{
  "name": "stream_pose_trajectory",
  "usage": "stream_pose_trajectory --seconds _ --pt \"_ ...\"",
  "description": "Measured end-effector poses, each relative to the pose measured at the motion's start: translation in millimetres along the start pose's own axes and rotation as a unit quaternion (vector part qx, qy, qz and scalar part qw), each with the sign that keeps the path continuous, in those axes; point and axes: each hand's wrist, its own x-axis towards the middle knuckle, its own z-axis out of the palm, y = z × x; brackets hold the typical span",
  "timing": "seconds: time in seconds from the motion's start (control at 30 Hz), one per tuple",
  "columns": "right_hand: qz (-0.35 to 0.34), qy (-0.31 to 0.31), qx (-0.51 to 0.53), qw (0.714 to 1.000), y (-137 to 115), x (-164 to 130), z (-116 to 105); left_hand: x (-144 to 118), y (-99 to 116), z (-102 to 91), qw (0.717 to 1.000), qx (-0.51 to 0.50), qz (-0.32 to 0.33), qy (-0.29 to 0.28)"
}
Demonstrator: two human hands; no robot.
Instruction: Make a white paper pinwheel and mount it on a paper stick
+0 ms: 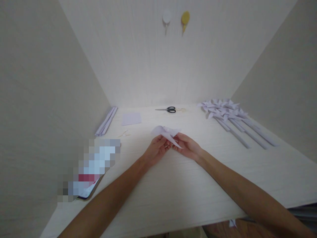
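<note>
A pale lilac paper pinwheel head (166,131) with curled, pointed blades is held just above the middle of the table. My left hand (156,149) closes on its lower left side. From the right, my right hand (186,145) grips it too, fingers curled beneath the blades. Between the fingertips shows a thin, pale stick-like piece, too small to name. One long blade points toward me and partly covers the fingers of my right hand. Beyond the hands, black-handled scissors (170,109) lie on the table.
Finished pinwheels (223,110) on paper sticks are piled at the right. A flat paper sheet (131,119) and a bundle of rolled paper sticks (107,121) lie at the left. Nearer, a phone (90,190) leans by the left wall. Hooks (185,18) hang on the back wall.
</note>
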Motion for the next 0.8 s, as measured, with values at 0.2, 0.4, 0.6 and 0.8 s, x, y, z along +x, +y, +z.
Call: stream_pose_trajectory --seconds 0.2,0.4,0.6,0.8 --pt "0.026 -0.022 0.067 0.997 -3.6 -1.4 0.0 0.3 -6.5 -1.5 0.997 0.070 -0.013 -0.026" --pt "0.088 -0.081 0.062 0.991 -9.7 -9.3 -3.3 -0.5 -8.5 -4.2 0.993 0.085 -0.026 -0.074" --pt "0.115 -0.057 0.011 0.992 -2.5 -9.6 -17.9 -1.7 -7.1 -4.3 0.986 0.105 -0.082 -0.099" --pt "0.096 -0.063 -0.032 0.993 0.2 -7.6 -22.0 -2.1 -8.0 -4.2 0.988 0.103 -0.085 -0.074"
